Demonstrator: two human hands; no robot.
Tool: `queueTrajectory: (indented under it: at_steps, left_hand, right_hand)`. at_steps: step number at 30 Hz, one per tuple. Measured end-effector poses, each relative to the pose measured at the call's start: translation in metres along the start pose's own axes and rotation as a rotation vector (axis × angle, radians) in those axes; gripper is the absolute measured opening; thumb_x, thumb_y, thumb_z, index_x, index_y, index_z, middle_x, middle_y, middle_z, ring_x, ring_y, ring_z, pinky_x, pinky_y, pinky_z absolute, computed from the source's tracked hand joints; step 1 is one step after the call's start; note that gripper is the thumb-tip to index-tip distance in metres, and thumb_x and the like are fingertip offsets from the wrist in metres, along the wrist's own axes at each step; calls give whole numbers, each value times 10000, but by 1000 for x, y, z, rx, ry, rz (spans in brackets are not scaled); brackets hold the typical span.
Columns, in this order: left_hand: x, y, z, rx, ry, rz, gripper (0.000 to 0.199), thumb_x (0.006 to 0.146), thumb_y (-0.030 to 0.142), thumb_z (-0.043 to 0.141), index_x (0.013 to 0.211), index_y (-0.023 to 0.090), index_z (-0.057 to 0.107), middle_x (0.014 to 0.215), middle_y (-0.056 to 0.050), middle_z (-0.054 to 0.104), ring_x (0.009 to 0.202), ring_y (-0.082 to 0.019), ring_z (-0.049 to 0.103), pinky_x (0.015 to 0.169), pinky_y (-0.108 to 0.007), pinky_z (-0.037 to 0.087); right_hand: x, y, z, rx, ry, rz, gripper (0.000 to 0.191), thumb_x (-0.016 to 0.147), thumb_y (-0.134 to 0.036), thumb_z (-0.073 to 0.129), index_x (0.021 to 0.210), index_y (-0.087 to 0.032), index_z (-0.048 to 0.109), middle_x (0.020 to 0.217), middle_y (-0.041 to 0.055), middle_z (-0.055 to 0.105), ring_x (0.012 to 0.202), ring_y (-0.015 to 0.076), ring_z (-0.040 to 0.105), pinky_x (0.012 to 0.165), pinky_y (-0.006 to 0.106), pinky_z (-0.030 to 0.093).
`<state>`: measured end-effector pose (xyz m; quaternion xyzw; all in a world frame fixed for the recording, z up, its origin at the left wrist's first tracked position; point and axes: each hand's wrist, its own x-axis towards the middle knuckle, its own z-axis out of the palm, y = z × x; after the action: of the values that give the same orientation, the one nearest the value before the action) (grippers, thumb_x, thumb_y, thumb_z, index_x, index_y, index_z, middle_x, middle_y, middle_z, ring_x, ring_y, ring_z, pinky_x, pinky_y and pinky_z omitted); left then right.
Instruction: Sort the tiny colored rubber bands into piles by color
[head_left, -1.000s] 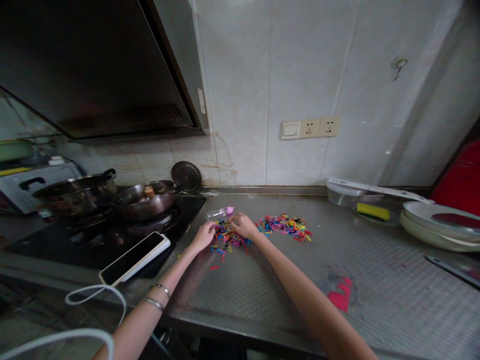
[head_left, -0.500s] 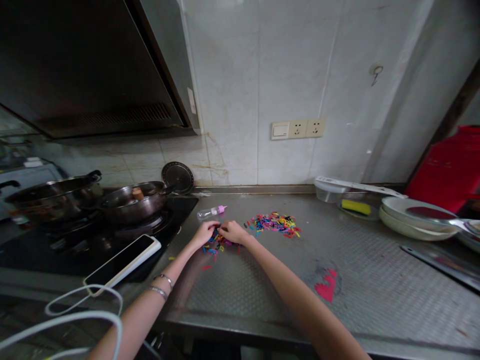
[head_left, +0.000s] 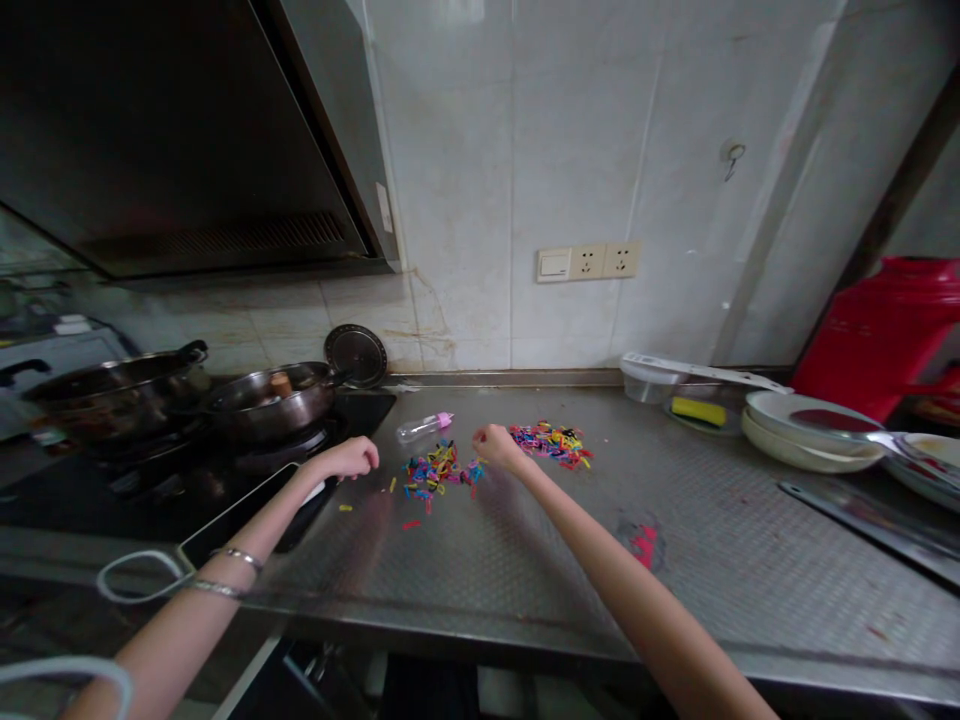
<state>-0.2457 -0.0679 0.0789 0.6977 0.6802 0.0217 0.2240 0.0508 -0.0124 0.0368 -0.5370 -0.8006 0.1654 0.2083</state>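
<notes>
My left hand (head_left: 352, 457) is over the stove's right edge, left of the near pile, its fingers curled together; whatever they hold is too small to name. Between my hands lies a loose pile of small colourful bands (head_left: 439, 468) on the steel counter. My right hand (head_left: 495, 443) has its fingers pinched between this pile and a second colourful pile (head_left: 555, 443); its contents cannot be made out. Behind the near pile a clear bottle with a pink cap (head_left: 424, 428) lies on its side. A few stray pieces (head_left: 411, 524) are nearer the front.
A phone-like device (head_left: 240, 510) with a white cable lies under my left forearm. Pans (head_left: 262, 405) stand on the stove at left. To the right are a yellow sponge (head_left: 699, 411), stacked bowls (head_left: 810, 440), a knife (head_left: 862, 525) and a red container (head_left: 874, 335).
My hands have parted from over the near pile: the left moved left, the right moved right. The near pile is now uncovered, and the view has shifted slightly.
</notes>
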Motion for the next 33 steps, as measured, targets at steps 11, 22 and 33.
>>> queueTrajectory:
  at_steps: [11, 22, 33]
  left_hand:
    - [-27, -26, 22, 116, -202, -147, 299, 481, 111, 542, 770, 163, 488, 498, 22, 536, 456, -151, 555, 350, -195, 414]
    - [-18, -3, 33, -29, -116, -31, 93, 574, 118, 479, 644, 119, 541, 511, -17, 548, 499, -147, 580, 420, -221, 463]
    - [8, 41, 63, -275, 272, 247, 325, 674, 403, 496, 843, 137, 575, 593, 2, 559, 522, -113, 517, 438, -191, 389]
  right_hand:
    - [-10, 0, 18, 69, -176, 100, 251, 675, -201, 505, 854, -112, 656, 668, 104, 666, 434, 133, 581, 403, 177, 397]
    - [-13, -21, 24, 208, -138, 41, 287, 724, -219, 504, 981, -167, 619, 715, 27, 663, 517, 93, 591, 463, 137, 394]
    - [-27, 7, 7, 243, -308, 168, 474, 583, -96, 602, 1050, -137, 532, 570, 21, 645, 452, 135, 595, 435, 177, 441]
